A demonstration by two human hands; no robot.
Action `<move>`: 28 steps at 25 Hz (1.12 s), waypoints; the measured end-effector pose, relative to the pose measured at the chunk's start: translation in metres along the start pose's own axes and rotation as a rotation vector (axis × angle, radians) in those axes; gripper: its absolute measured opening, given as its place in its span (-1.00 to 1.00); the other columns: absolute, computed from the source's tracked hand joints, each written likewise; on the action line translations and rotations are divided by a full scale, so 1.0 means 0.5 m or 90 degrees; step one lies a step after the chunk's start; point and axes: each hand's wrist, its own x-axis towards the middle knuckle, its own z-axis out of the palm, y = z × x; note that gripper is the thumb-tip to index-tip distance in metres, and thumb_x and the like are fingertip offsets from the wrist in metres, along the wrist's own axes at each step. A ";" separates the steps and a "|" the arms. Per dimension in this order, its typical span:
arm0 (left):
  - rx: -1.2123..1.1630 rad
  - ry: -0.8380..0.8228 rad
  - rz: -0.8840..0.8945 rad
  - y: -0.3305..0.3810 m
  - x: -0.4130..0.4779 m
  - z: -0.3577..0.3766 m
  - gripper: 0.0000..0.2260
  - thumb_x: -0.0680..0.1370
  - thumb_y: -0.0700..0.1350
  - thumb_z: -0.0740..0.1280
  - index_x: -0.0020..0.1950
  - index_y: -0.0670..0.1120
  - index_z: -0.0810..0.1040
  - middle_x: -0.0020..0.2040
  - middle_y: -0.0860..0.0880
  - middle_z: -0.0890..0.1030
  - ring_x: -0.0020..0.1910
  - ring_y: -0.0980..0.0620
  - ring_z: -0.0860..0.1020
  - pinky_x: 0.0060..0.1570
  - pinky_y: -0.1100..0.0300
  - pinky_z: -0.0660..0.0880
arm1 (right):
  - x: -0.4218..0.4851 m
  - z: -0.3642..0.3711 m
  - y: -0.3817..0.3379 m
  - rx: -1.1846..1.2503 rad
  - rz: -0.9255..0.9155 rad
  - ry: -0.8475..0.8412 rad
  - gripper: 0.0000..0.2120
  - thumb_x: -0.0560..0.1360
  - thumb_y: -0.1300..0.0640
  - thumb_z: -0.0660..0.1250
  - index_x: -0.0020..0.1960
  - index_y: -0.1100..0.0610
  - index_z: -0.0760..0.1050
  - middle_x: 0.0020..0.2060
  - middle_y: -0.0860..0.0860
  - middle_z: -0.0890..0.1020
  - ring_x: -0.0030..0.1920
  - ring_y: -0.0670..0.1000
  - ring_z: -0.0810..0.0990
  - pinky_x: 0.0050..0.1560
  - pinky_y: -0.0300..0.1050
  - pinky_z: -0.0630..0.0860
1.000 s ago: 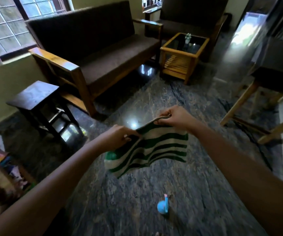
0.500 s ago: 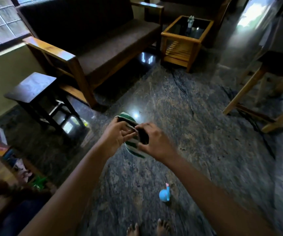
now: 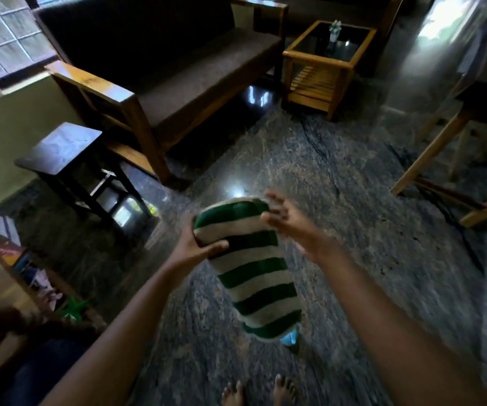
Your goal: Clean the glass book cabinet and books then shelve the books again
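Observation:
A green and white striped cloth point(image 3: 254, 268) hangs folded in front of me over the dark stone floor. My left hand point(image 3: 198, 244) grips its upper left part, thumb across the front. My right hand point(image 3: 289, 224) is just to the right of the cloth's top, fingers spread and blurred, touching its edge or barely apart. Colourful books point(image 3: 7, 253) lie at the left edge, partly cut off. The glass cabinet is out of view.
A dark wooden stool point(image 3: 63, 148) stands to the left, a wooden sofa point(image 3: 154, 74) behind it, and a glass-topped side table point(image 3: 327, 63) farther back. Chair legs point(image 3: 429, 159) stand at right. A small blue object point(image 3: 290, 338) lies on the floor behind the cloth's lower end. My bare feet point(image 3: 259, 391) show at the bottom.
The cloth was spread between both hands, then bunched together; now it hangs long from my left hand, and my right hand has let go and opened.

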 end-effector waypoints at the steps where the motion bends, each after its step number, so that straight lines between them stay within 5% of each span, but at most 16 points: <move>1: -0.036 -0.026 -0.078 -0.040 -0.016 0.019 -0.42 0.20 0.01 0.62 0.12 -0.09 0.48 -0.09 0.03 0.65 -0.18 0.20 0.61 -0.26 0.38 0.51 | 0.000 0.013 0.052 -0.031 0.086 -0.040 -0.62 0.46 0.21 0.37 0.26 0.14 0.43 0.04 0.01 0.58 0.07 -0.01 0.57 -0.09 -0.30 0.51; 3: -0.026 -0.067 -0.177 -0.086 -0.026 0.032 -0.31 0.16 0.06 0.63 0.19 -0.16 0.50 -0.12 0.02 0.66 -0.24 0.15 0.61 -0.29 0.37 0.51 | -0.010 0.041 0.154 -0.075 0.174 -0.074 -0.61 0.37 0.14 0.49 0.15 0.26 0.55 0.02 0.14 0.63 0.04 0.12 0.60 0.00 -0.12 0.53; 5: -0.062 -0.020 -0.222 -0.082 0.000 0.011 -0.24 0.24 0.02 0.59 0.35 -0.09 0.35 -0.05 0.00 0.57 -0.28 0.20 0.60 -0.35 0.36 0.51 | -0.008 0.047 0.187 0.062 0.182 -0.040 -0.59 0.28 0.11 0.53 0.04 0.28 0.59 -0.08 0.18 0.68 -0.09 0.12 0.64 -0.05 -0.07 0.58; 7: -0.174 -0.004 -0.243 -0.069 0.031 -0.023 -0.15 0.16 0.22 0.56 0.34 0.05 0.27 0.01 0.03 0.53 -0.22 0.07 0.60 -0.36 0.25 0.53 | 0.001 0.043 0.165 0.233 0.161 -0.015 -0.64 0.33 0.10 0.46 0.06 0.25 0.57 -0.14 0.11 0.69 -0.16 0.04 0.67 -0.13 -0.11 0.61; 9: -0.077 -0.059 -0.240 -0.077 0.030 -0.033 -0.24 0.13 0.32 0.53 0.14 -0.13 0.49 -0.15 -0.03 0.61 -0.32 0.03 0.55 -0.40 0.26 0.47 | 0.011 0.054 0.149 0.208 0.161 -0.037 -0.74 0.44 0.12 0.39 0.10 0.16 0.55 -0.12 0.00 0.68 -0.15 -0.07 0.66 -0.19 -0.24 0.58; 11: 0.035 -0.005 -0.255 -0.105 0.022 -0.031 -0.40 0.16 0.19 0.59 -0.06 -0.24 0.62 -0.33 -0.07 0.64 -0.36 -0.02 0.55 -0.39 0.27 0.48 | 0.019 0.078 0.174 0.115 0.157 -0.037 -0.85 0.49 0.23 0.34 0.05 0.13 0.55 -0.16 -0.08 0.68 -0.21 -0.15 0.65 -0.22 -0.32 0.54; 13: 0.022 0.081 -0.271 -0.118 0.034 -0.040 -0.66 0.31 -0.08 0.53 -0.05 -0.27 0.62 -0.33 -0.06 0.66 -0.23 -0.08 0.59 -0.32 0.24 0.56 | 0.026 0.091 0.193 0.113 0.191 0.018 -0.91 0.47 0.23 0.37 -0.03 0.12 0.57 -0.27 -0.03 0.69 -0.31 -0.10 0.64 -0.27 -0.23 0.57; 17: 0.072 0.102 -0.239 -0.101 0.059 -0.043 -0.70 0.26 -0.10 0.54 -0.11 -0.24 0.65 -0.21 -0.02 0.66 -0.18 -0.01 0.59 -0.18 0.19 0.54 | 0.034 0.049 0.196 0.093 0.251 0.161 -0.76 0.35 0.15 0.50 -0.02 0.20 0.61 -0.12 0.15 0.68 -0.18 0.04 0.65 -0.13 -0.09 0.60; 21: 0.133 0.040 -0.110 -0.099 0.050 -0.008 -0.63 0.32 -0.23 0.51 0.11 -0.21 0.61 0.23 -0.03 0.53 0.19 0.14 0.48 -0.01 0.51 0.44 | 0.036 0.006 0.201 -0.024 0.093 0.247 -0.71 0.34 0.19 0.50 0.01 0.30 0.58 -0.14 0.08 0.65 -0.24 -0.15 0.61 -0.19 -0.33 0.51; 25: -0.010 0.075 -0.036 -0.051 0.059 0.020 -0.68 0.15 0.09 0.59 -0.16 0.05 0.70 -0.18 0.00 0.69 -0.25 0.18 0.62 -0.23 0.35 0.54 | 0.044 -0.029 0.164 0.061 -0.024 0.236 -0.67 0.40 0.28 0.42 0.15 0.28 0.53 -0.09 -0.01 0.62 -0.18 -0.30 0.58 -0.07 -0.40 0.46; 28: 0.212 0.102 0.020 -0.016 0.086 0.043 -0.44 0.29 -0.03 0.57 0.24 -0.04 0.49 0.07 0.04 0.55 0.02 0.12 0.50 0.01 0.25 0.46 | 0.049 -0.058 0.132 0.048 -0.085 0.162 -0.65 0.30 0.23 0.48 0.05 0.16 0.51 -0.04 0.03 0.62 -0.02 -0.15 0.59 0.03 -0.27 0.50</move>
